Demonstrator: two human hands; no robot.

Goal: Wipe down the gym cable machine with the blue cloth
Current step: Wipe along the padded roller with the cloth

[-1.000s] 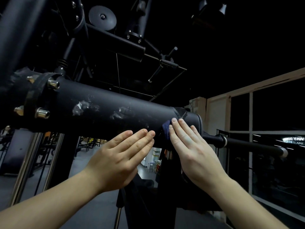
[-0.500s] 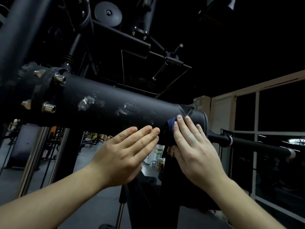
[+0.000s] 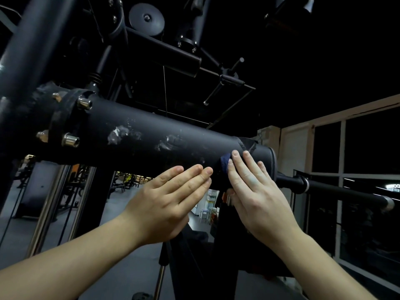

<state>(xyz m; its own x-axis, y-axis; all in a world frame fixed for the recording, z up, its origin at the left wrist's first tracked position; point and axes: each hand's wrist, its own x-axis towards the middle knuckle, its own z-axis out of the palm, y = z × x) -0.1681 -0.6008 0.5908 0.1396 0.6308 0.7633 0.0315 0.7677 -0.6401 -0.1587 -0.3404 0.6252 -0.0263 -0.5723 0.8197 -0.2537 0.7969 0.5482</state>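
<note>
blue cloth (image 3: pixel 224 163), soft and light, lay bunched under the right hand (image 3: pixel 257 198), whose straight fingers (image 3: pixel 238 164) pressed it to the black pad (image 3: pixel 151 126) near its right end. it likely wanted flat palm pressure, not a pinch. the left hand (image 3: pixel 166 202) rested flat-fingered on the pad, empty. a lit sign (image 3: pixel 392 186) far right was unreadable.

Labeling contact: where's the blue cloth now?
Head view, right of centre: the blue cloth is pressed against the black tube under the right hand, beside the left hand.
</note>
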